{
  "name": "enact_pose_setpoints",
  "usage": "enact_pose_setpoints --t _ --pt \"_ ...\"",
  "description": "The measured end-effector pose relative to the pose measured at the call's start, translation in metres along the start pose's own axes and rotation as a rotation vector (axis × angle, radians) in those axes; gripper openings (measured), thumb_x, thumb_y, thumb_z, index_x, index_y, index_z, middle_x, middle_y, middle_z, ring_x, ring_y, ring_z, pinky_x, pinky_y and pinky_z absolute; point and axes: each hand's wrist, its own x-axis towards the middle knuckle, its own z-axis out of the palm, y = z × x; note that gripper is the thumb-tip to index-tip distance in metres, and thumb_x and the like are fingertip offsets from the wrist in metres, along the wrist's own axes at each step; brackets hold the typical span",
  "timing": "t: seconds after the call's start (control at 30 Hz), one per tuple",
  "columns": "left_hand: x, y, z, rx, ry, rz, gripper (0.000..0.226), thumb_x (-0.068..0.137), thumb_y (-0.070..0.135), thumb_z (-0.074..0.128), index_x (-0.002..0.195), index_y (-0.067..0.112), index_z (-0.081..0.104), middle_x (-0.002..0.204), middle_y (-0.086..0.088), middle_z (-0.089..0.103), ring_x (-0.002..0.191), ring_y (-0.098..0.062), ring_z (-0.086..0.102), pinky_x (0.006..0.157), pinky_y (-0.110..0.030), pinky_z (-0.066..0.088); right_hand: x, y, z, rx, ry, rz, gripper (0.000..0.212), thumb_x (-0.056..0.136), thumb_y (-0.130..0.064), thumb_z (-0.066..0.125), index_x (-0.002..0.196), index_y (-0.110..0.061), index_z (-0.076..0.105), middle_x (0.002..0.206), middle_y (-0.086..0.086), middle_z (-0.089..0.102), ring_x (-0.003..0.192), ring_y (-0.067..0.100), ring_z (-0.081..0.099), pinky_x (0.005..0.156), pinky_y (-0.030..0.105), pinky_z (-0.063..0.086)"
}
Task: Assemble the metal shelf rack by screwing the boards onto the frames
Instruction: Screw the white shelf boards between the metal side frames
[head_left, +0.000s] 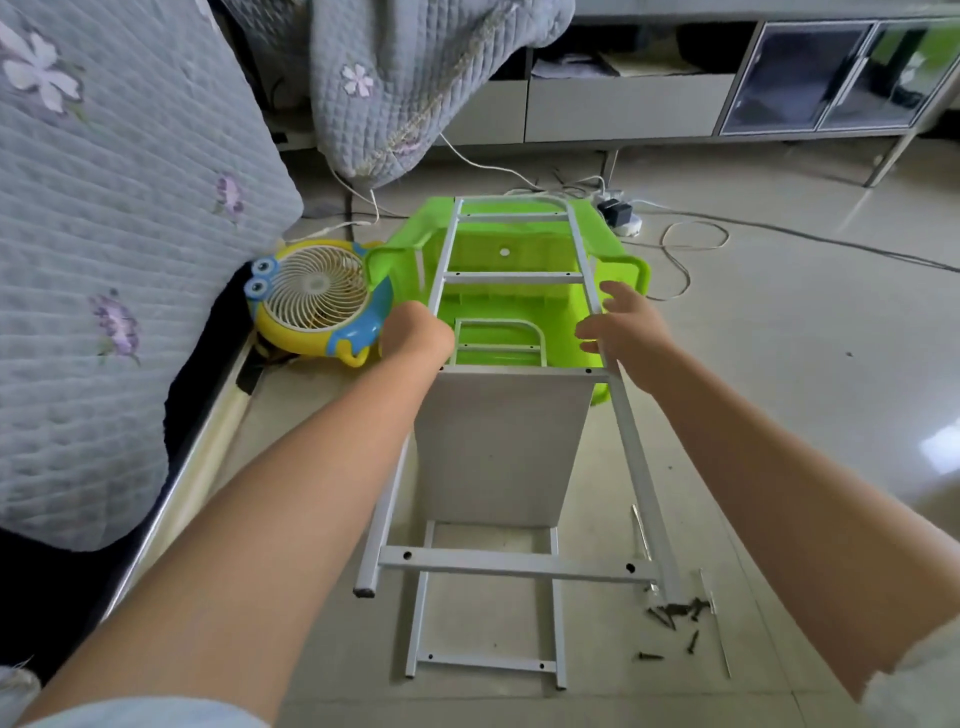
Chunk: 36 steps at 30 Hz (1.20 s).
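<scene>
A person is leaning over a partly built metal shelf rack on the floor (779, 322), both bare arms reaching forward. The upper frame (511, 278), a white ladder-shaped piece, is lying tilted, its far end resting over a bright green plastic stool (618, 270). One grey board (501, 447) is standing on edge between this frame and a lower frame (485, 662) that is lying flat on the floor beneath it.

The left hand (418, 332) is sitting at the left rail of the upper frame, just above the board's top edge; only its back is showing, so whether its fingers are curling round the rail cannot be told. The right hand (626, 327) is spreading open with relaxed fingers, touching or just beside the right rail, not closing on it.

A scatter of dark screws (675, 616) is lying on the floor by the near right foot of the upper frame, with a thin metal rod (719, 639) just beside them. A yellow and blue toy-like fan (317, 299) is leaning against a bed covered in a grey quilt (104, 260), left of the stool. White cables (691, 244) are trailing across the floor beyond.
</scene>
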Motion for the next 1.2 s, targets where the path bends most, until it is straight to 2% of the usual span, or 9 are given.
enact_pose_setpoints --t 0.1,0.23,0.4,0.53,0.63,0.73,0.93,1.03,1.2 --pt "0.002 -0.002 0.005 0.020 0.022 0.035 0.034 0.093 -0.001 0.043 0.125 -0.009 0.048 0.133 -0.023 0.049 0.123 -0.035 0.047 0.094 -0.035 0.042 -0.003 0.009 -0.001 -0.023 -0.021 -0.056 0.043 0.080 0.008 0.058 0.121 -0.002 0.057 0.111 0.007 0.047 0.066 0.014 0.051 0.064 0.024 0.042" --pt "0.004 -0.004 0.009 0.035 0.042 0.084 0.032 0.092 0.000 0.046 0.122 -0.008 0.050 0.130 -0.022 0.050 0.121 -0.036 0.048 0.094 -0.036 0.042 -0.007 0.021 0.001 -0.063 -0.032 -0.128 0.039 0.080 0.000 0.064 0.118 -0.009 0.060 0.147 0.004 0.033 0.124 0.022 0.043 0.096 0.033 0.043" --pt "0.000 -0.024 0.011 0.213 0.114 0.474 0.027 0.090 0.012 0.047 0.108 0.000 0.062 0.119 -0.015 0.055 0.117 -0.033 0.044 0.094 -0.040 0.039 -0.008 0.036 0.009 -0.043 -0.023 -0.185 0.053 0.083 -0.015 0.064 0.134 -0.018 0.046 0.152 0.000 0.021 0.134 0.022 0.033 0.110 0.043 0.032" --pt "-0.022 -0.046 0.008 0.501 0.026 0.706 0.032 0.098 0.030 0.035 0.104 0.016 0.064 0.111 0.003 0.061 0.125 -0.015 0.039 0.113 -0.047 -0.001 -0.011 0.042 0.003 -0.169 -0.117 -0.281 0.065 0.082 -0.021 0.068 0.139 -0.017 0.038 0.155 0.001 0.008 0.140 0.018 0.021 0.115 0.036 0.021" --pt "-0.024 -0.052 0.000 0.670 0.037 0.750 0.027 0.098 0.023 0.038 0.118 0.019 0.056 0.116 0.004 0.059 0.121 -0.016 0.042 0.113 -0.043 0.001 -0.020 0.038 -0.009 -0.656 -0.293 -0.414 0.077 0.075 -0.032 0.073 0.141 -0.018 0.035 0.156 0.000 0.003 0.139 0.015 0.021 0.111 0.026 0.022" --pt "-0.020 -0.046 -0.005 0.784 0.049 0.785 0.023 0.096 0.015 0.040 0.111 0.016 0.058 0.111 -0.003 0.059 0.112 -0.023 0.048 0.097 -0.033 0.030 -0.023 0.027 -0.008 -0.962 -0.271 -0.433 0.056 0.077 -0.029 0.070 0.127 -0.013 0.054 0.143 0.007 0.037 0.125 0.021 0.045 0.101 0.033 0.039" --pt "-0.019 -0.030 -0.010 0.869 -0.049 0.751 0.015 0.095 0.013 0.043 0.096 0.009 0.057 0.105 -0.009 0.057 0.107 -0.028 0.050 0.071 -0.031 0.033 -0.020 0.005 -0.005 -1.124 -0.245 -0.383 0.039 0.084 -0.018 0.057 0.123 -0.015 0.057 0.123 0.006 0.057 0.113 0.025 0.052 0.087 0.029 0.045" --pt "-0.018 -0.028 -0.012 0.828 -0.099 0.717 0.015 0.095 0.016 0.043 0.081 0.013 0.049 0.101 -0.011 0.056 0.104 -0.030 0.051 0.069 -0.032 0.034 -0.020 0.006 -0.003 -1.137 -0.284 -0.390 0.016 0.085 -0.011 0.051 0.083 -0.018 0.066 0.089 0.004 0.061 0.092 0.028 0.054 0.063 0.024 0.040" --pt "-0.022 -0.026 -0.015 0.822 -0.130 0.682 0.021 0.096 0.019 0.044 0.075 0.017 0.040 0.100 -0.012 0.055 0.103 -0.030 0.050 0.075 -0.035 0.039 -0.019 0.012 -0.003 -1.093 -0.307 -0.413 0.038 0.081 -0.004 0.047 0.052 -0.020 0.029 0.057 -0.001 0.034 0.068 0.026 0.040 0.046 0.023 0.023"
